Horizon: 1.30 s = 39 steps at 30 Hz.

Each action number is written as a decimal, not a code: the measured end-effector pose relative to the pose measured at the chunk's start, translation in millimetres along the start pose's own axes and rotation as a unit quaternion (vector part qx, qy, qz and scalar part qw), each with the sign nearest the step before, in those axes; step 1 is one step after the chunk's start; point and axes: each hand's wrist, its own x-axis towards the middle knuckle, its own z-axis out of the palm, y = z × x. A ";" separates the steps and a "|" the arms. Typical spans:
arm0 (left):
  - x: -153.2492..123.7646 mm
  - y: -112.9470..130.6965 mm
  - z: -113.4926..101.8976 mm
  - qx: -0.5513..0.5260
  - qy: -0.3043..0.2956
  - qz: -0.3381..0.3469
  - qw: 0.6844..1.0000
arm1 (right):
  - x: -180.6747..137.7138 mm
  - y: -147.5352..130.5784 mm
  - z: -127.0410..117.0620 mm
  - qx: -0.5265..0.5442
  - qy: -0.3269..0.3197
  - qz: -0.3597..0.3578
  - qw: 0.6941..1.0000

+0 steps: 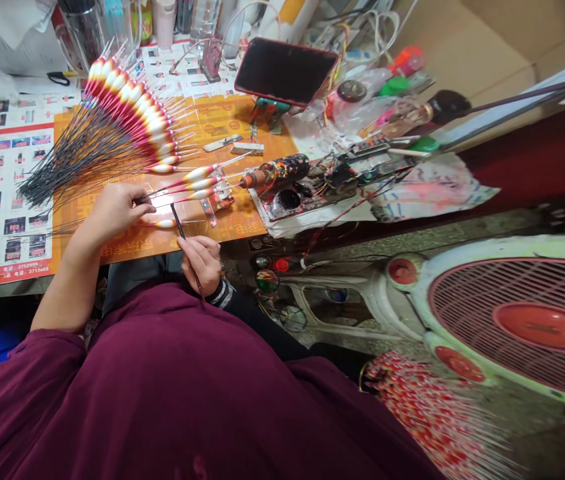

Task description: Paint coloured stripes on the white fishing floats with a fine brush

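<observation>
At the front of the table, my left hand (118, 212) is closed, its thumb and fingers pinching at the dark stems of fishing floats. Three floats (196, 185) with white, yellow and red bodies lie side by side just beyond those fingertips. My right hand (201, 261) grips a thin dark paintbrush (178, 220), its tip up close to the nearest float. One more float (162, 223) lies close to the table's front edge. A large fan of finished-looking floats (135, 100) spreads behind my left hand, dark stems toward the left.
A phone (286, 71) stands on a holder at the back. To the right are a paint-spattered motor tool (282, 170), a dark round pot (287, 200) and a stained cloth (437, 190). A red-and-white fan (517, 320) and a bundle of red floats (422, 407) are lower right.
</observation>
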 end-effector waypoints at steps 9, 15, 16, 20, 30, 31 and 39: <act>0.3 -0.3 1.4 -0.025 0.001 0.005 1.000 | -5.1 2.0 0.7 -0.017 -0.032 0.010 0.999; -0.8 -1.4 2.5 -0.008 0.014 0.012 1.000 | -3.0 0.6 -2.5 -0.029 -0.045 0.003 0.999; -0.9 -0.8 2.5 -0.006 0.015 0.013 1.000 | -2.3 0.3 -2.7 -0.026 -0.039 0.000 0.999; -1.4 3.2 0.0 0.008 0.011 0.013 1.000 | -0.3 0.4 -3.4 -0.004 -0.014 -0.011 1.000; -38.4 3.6 -36.5 0.137 0.017 -0.009 0.990 | -7.7 11.3 -12.5 0.179 0.013 0.023 0.983; -42.5 1.2 -37.8 0.148 0.010 -0.015 0.989 | -8.2 11.9 -13.5 0.181 0.005 0.032 0.983; -53.9 -30.4 -31.4 0.108 -0.087 -0.012 0.990 | 4.7 3.4 -19.1 0.177 0.007 0.068 0.982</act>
